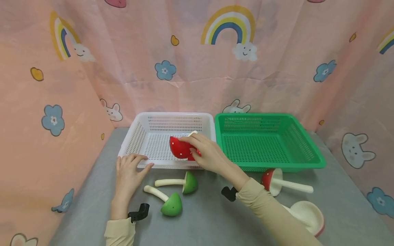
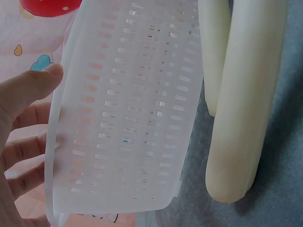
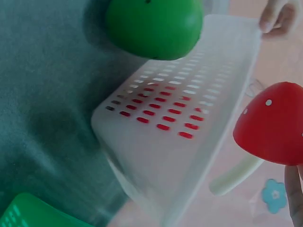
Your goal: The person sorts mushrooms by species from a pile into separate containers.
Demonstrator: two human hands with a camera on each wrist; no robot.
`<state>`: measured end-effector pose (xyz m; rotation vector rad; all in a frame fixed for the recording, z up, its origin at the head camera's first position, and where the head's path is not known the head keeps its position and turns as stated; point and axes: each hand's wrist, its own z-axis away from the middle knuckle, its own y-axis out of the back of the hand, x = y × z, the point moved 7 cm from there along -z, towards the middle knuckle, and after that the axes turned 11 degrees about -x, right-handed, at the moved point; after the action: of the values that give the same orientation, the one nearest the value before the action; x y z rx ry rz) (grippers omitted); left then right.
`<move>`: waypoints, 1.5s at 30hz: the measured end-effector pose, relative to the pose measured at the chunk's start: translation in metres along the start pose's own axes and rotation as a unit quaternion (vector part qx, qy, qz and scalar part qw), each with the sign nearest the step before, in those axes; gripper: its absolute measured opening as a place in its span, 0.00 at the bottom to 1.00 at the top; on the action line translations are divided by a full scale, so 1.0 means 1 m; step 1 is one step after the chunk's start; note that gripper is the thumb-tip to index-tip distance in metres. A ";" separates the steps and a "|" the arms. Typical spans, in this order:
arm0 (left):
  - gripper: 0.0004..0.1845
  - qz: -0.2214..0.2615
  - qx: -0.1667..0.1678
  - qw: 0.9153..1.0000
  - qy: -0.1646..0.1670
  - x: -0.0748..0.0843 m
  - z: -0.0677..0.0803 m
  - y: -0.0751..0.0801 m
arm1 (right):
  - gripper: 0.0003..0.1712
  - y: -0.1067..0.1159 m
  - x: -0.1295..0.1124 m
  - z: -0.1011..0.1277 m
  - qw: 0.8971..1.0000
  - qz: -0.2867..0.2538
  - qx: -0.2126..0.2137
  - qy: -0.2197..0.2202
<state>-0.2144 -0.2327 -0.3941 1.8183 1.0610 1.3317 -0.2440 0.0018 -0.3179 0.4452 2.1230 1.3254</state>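
The left hand (image 1: pixel 129 171) rests on the near rim of the white basket (image 1: pixel 138 136), fingers loosely spread, thumb against the front wall. Just in front of the basket lie two green mushrooms (image 1: pixel 172 204) with cream stems. Over the basket's near right part, the right hand (image 1: pixel 204 153) holds a red mushroom (image 1: pixel 181 148), fingers curled over its white-dotted cap; the stem pokes out behind the fingers. Right of the white basket stands the green basket (image 1: pixel 271 141), with two more red mushrooms (image 1: pixel 271 179) in front of it.

The cap is round and smooth, so a loose grip could let it roll out onto the basket's rim. The thumb's hold is hidden, and the nearest red cap is partly covered by the sleeve.
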 end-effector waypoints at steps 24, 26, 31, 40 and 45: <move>0.16 -0.003 0.006 1.000 -0.008 0.000 0.000 0.002 | 0.26 -0.068 0.028 -0.047 0.990 0.009 -0.120 -0.068; 0.16 -0.004 0.006 1.000 -0.008 0.000 -0.001 0.001 | 0.26 -0.071 0.029 -0.048 0.989 0.000 -0.128 -0.071; 0.16 -0.005 0.007 1.000 -0.007 0.001 0.001 0.001 | 0.24 -0.079 0.030 -0.046 0.988 -0.004 -0.143 -0.065; 0.16 -0.002 0.008 1.000 -0.012 0.002 0.000 0.002 | 0.25 -0.076 0.033 -0.038 0.989 -0.036 -0.131 -0.065; 0.16 -0.001 0.009 1.000 -0.008 0.001 0.000 0.002 | 0.22 -0.066 0.031 -0.034 0.989 -0.056 -0.121 -0.064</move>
<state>-0.2140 -0.2329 -0.3920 1.8379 1.0699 1.3076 -0.2873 -0.0340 -0.3747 0.2965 1.8273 1.4287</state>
